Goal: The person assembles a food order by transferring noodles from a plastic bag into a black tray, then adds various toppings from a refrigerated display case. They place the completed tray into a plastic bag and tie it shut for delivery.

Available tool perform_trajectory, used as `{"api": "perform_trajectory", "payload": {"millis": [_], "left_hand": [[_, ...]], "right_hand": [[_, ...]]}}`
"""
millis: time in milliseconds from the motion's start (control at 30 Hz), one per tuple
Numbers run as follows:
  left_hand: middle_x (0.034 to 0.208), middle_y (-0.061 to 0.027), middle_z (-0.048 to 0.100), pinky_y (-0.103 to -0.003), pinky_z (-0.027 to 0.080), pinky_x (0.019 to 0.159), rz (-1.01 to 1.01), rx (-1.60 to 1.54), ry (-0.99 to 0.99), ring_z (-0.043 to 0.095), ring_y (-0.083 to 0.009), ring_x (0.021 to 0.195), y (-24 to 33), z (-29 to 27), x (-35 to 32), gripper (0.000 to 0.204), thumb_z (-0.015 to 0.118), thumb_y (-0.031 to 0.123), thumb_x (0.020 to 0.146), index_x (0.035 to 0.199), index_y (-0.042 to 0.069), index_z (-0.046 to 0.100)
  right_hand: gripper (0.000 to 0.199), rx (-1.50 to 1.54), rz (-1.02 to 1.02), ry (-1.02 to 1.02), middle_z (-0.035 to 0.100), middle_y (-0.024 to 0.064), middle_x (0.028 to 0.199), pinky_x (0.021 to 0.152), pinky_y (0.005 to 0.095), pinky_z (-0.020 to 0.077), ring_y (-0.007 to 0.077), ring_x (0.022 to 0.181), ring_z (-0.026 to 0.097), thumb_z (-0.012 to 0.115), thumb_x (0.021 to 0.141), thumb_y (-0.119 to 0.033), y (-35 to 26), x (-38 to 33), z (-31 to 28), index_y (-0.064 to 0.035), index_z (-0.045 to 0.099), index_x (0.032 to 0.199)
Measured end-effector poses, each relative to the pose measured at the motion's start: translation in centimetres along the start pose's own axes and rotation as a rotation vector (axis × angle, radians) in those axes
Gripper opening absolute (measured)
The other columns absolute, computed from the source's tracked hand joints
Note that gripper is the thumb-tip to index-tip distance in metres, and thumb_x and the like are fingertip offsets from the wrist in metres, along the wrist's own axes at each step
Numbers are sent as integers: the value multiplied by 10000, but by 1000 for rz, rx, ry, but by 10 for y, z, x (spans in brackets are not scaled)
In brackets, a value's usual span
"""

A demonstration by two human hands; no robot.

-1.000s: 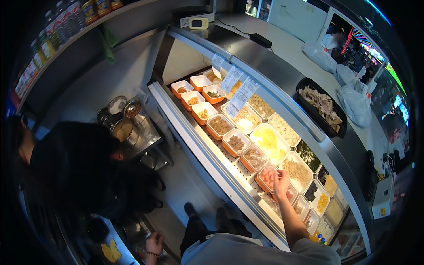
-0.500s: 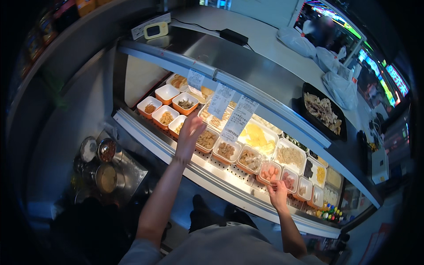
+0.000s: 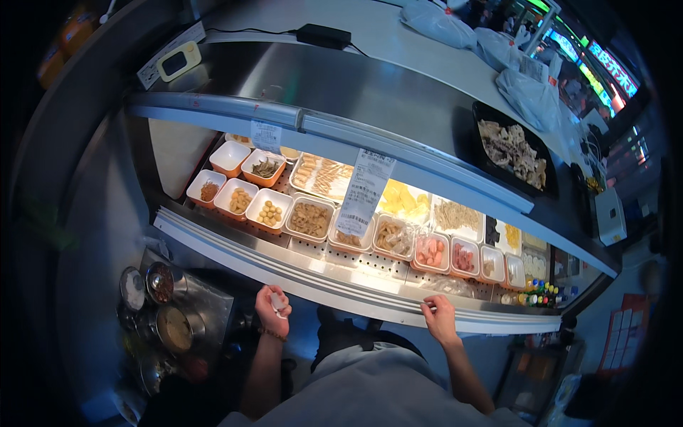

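**Two hands at the front rail of a chilled food display case**

At far left, below the case, a cluster of round metal seasoning pots (image 3: 160,313) sits on a steel stand. Above them, orange-rimmed square tubs (image 3: 242,188) of toppings fill the left end of the lit display case (image 3: 341,92).

The left hand (image 3: 272,304) hangs just below the case's front rail (image 3: 320,281), fingers curled together and pinching a small pale object (image 3: 277,302), too small to identify; a bead bracelet circles the wrist.

A printed paper slip (image 3: 364,192) hangs from the case's upper edge over the middle trays. Right of it lie tubs of pink sausages (image 3: 431,252).

The right hand (image 3: 440,318) rests on the front rail, its fingertips pressed against the metal edge, fingers close together, holding nothing loose.

At far right, a black tray of cooked food (image 3: 514,148) stands on the case top, with white plastic bags (image 3: 526,92) behind it.
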State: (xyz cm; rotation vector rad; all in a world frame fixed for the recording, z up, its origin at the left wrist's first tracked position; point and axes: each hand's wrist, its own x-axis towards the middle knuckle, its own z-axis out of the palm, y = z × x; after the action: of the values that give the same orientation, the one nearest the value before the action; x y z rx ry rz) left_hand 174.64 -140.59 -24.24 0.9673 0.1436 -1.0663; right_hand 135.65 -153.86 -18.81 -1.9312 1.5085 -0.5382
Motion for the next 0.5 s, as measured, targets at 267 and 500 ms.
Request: {"api": "perform_trajectory", "payload": {"millis": [267, 500], "left_hand": [[1060, -140, 588, -224, 453, 504, -199, -234, -284, 570, -146, 718, -29, 53, 11, 477, 477, 67, 982, 1433, 120, 330], [1560, -150, 232, -374, 267, 1151, -293, -86, -646, 267, -267, 1426, -64, 154, -39, 697, 315, 497, 1006, 1502, 28, 175]], "right_hand": [[253, -34, -353, -39, 624, 154, 1047, 810, 377, 533, 306, 939, 647, 724, 816, -122, -87, 33, 34, -5, 632, 1020], [543, 1, -580, -118, 325, 207, 1501, 1141, 595, 68, 376, 1431, 235, 543, 906, -231, -178, 49, 76, -28, 422, 1395]]}}
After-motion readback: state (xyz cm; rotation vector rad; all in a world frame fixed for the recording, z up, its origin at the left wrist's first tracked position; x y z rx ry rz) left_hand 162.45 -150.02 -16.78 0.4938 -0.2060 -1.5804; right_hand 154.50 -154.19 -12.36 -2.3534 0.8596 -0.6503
